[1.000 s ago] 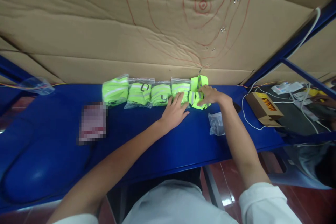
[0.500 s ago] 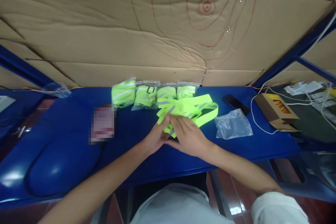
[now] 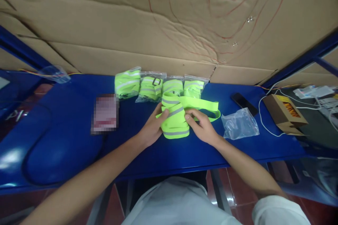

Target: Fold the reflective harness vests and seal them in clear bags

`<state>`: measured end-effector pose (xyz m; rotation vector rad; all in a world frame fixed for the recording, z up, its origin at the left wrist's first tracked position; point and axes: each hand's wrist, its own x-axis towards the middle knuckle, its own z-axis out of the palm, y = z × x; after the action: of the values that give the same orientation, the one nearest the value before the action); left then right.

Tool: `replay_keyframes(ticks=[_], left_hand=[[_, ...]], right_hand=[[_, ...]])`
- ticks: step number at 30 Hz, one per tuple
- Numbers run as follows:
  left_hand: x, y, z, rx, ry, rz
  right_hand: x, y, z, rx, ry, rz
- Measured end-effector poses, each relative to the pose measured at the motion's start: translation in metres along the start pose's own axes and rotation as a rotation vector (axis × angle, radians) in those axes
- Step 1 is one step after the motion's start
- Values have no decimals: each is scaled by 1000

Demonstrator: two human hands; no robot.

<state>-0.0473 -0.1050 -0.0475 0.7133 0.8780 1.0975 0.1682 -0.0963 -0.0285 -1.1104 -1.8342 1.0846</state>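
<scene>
Between my hands is a neon-yellow reflective strap (image 3: 174,121) with grey stripes, partly folded into a flat bundle. My left hand (image 3: 151,124) grips its left side, thumb on top. At the right edge, my right hand (image 3: 202,124) pinches the bundle between thumb and fingers. A loose loop of the same strap trails off to the right behind my right hand. Several clear bags (image 3: 150,88) packed with similar yellow straps stand in a row just behind; a dark buckle shows in one. To the right lies a clear plastic bag (image 3: 240,124), flattened and crumpled.
A dark phone (image 3: 243,103) lies behind the plastic bag. An open cardboard box (image 3: 286,112) and a white cable (image 3: 264,121) are at the right. A blurred-out pinkish packet (image 3: 105,114) rests on the blue table (image 3: 132,161) at left. A cardboard wall (image 3: 118,35) rises behind.
My hands were together, covering the front of the strap; now they are apart at its two sides. The folded bundle shows fully between them. The camera view has shifted slightly.
</scene>
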Motion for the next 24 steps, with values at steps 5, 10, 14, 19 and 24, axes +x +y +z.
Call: replay_keyframes(ticks=[5, 10, 14, 19, 24], left_hand=[[6, -11, 0, 20, 52, 34], [3, -13, 7, -58, -84, -140], [-3, -9, 11, -149, -144, -172], [-6, -10, 11, -242, -248, -269], [-6, -9, 10, -222, -347, -380]], right_hand=[[1, -2, 2, 566, -103, 306], [-5, 0, 9, 602, -267, 89], [-14, -2, 18, 95, -247, -262], [-20, -4, 28, -254, -116, -322], [-15, 2, 25, -360, 43, -234]])
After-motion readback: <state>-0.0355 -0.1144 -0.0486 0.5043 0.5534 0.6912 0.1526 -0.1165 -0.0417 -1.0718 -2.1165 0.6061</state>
